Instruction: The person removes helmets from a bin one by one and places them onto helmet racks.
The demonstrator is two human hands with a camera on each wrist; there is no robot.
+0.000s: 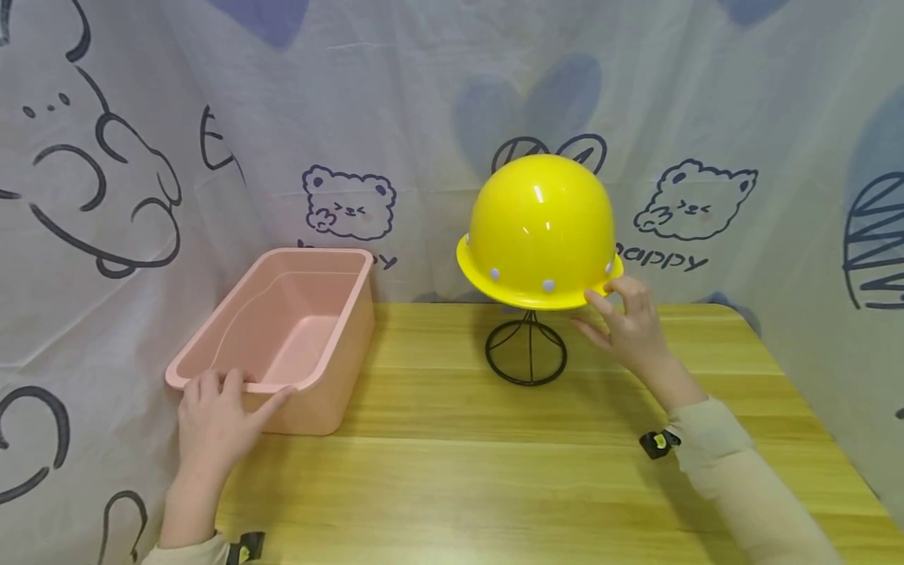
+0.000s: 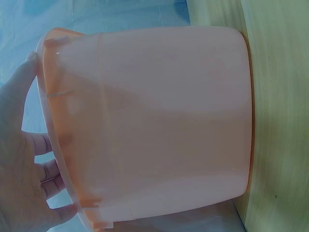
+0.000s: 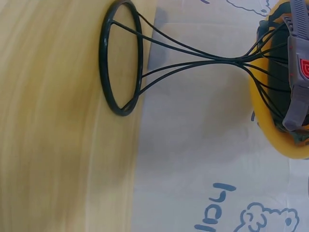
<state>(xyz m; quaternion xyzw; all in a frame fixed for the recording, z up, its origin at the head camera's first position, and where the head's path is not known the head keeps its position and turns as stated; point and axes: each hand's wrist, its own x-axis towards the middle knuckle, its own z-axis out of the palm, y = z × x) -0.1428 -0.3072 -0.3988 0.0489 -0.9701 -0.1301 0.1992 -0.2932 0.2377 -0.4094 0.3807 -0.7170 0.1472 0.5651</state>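
Note:
A yellow hard hat [image 1: 542, 227] sits on a black wire stand [image 1: 526, 383]. My right hand [image 1: 632, 333] is at the hat's right brim, fingertips touching or very near it; the thumb is held apart, lower down. Seen from below in the right wrist view, the hat has a grey adjuster [image 3: 298, 72] with a red mark at its inner band; the right hand is out of that view. On the left stands a pink plastic bin [image 1: 353, 353]. My left hand [image 1: 215, 424] grips its near rim, fingers hooked over the edge. In the left wrist view the thumb also touches the rim.
The wooden table [image 1: 452, 494] carries the bin and the stand. A patterned white curtain [image 1: 431, 157] hangs behind the table and along both sides, close to the bin's left side. Black wrist straps [image 1: 657, 443] are worn on both arms.

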